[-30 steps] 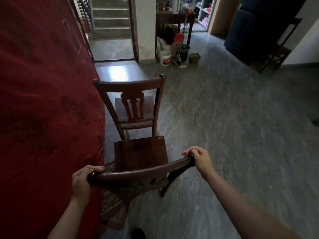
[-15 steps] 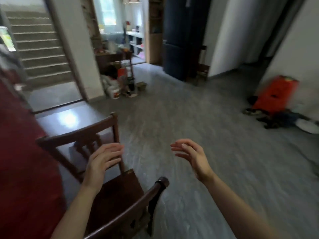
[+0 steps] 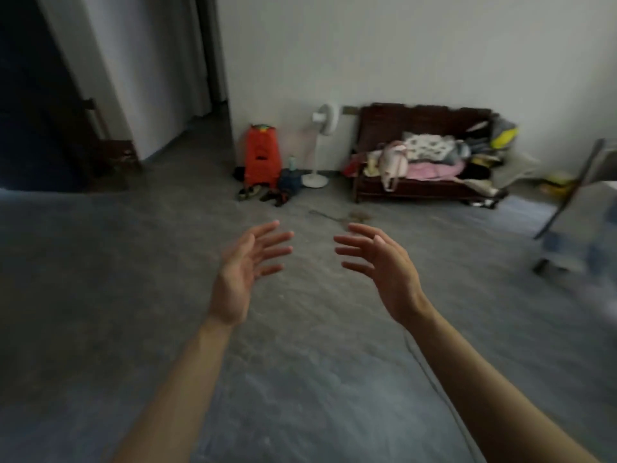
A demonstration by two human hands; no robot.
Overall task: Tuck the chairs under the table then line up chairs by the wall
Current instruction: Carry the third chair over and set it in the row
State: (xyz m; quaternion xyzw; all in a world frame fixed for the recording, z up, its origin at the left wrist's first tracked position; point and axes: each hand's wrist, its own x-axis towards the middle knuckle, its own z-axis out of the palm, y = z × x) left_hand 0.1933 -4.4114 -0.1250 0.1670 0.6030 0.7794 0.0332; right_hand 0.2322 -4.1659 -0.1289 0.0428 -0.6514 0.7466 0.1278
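My left hand [image 3: 245,272] and my right hand [image 3: 384,269] are held out in front of me over the grey floor, palms turned toward each other, fingers spread and relaxed, holding nothing. A dark wooden chair [image 3: 113,148] stands far off at the left beside a doorway, partly in shadow. The table and the chairs I was handling are out of view. At the right edge a blurred metal-framed piece of furniture [image 3: 574,208] shows, too smeared to identify.
A dark wooden bench [image 3: 424,192] piled with clothes stands against the white far wall. Left of it are a white standing fan [image 3: 320,128], an orange bag [image 3: 262,155] and shoes [image 3: 263,193]. A thin cable [image 3: 430,372] runs across the floor under my right arm.
Both hands let go of the chair back a second ago and now hang open. My view has swung to the right, away from the red-covered table and the chairs, toward the far wall.
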